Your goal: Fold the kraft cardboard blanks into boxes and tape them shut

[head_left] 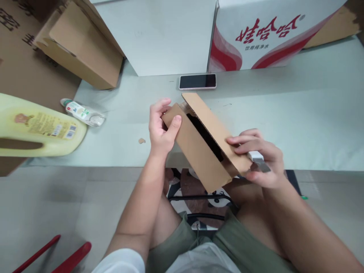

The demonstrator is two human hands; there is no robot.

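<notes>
A small brown cardboard box (199, 151) is held tilted over the table's front edge, its long lid flap (212, 127) partly raised above a dark gap. My left hand (162, 129) grips the box's upper left end, thumb on the near face and fingers behind. At the lower right end, the fingertips of my right hand (263, 157) press on the flap. Tucked in that same hand is a small white and grey tool (258, 161) with a flat metal part, which looks like a box cutter; its rest is hidden by the fingers.
A phone (197, 81) lies beyond the box, before a white carton (256, 41) with red print. To the left are a taller cardboard box (88, 45), a clear packaged item (85, 113) and a large yellow bottle (40, 129). A cardboard scrap (141, 140) lies nearby.
</notes>
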